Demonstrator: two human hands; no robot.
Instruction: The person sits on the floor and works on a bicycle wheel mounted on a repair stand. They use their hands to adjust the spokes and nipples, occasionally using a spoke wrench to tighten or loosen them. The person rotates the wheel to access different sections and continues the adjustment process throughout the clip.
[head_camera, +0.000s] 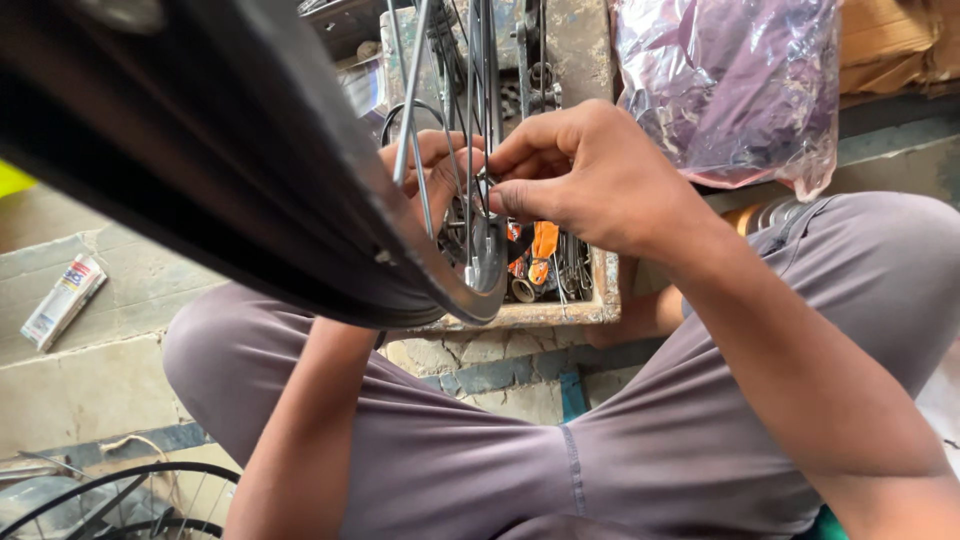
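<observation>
Seated, knees apart in grey trousers (480, 450), with a bicycle wheel (250, 170) raised close before the camera, dark tyre sweeping from the upper left of the frame down to the centre. Right hand (590, 175) just right of centre, fingertips pinched narrow on a small metal piece at a spoke (470, 120), near the shiny rim (480, 285). Left hand (435, 175) behind the spokes at the centre, partly hidden, fingers curled against them; whether gripping one or only touching, cannot tell. Below and behind the hands, an open wooden box (560, 312) holding small parts, something orange among them, resting on a cracked stone ledge (90, 390). At the left edge on that ledge, a small white packet (62, 300) lying flat. In the upper right, a bulging clear plastic bag (730, 85) with purple contents, well apart from the wheel. In the lower left corner, part of a second wheel (110, 500), thin spokes and dark tyre, beside the left knee.
</observation>
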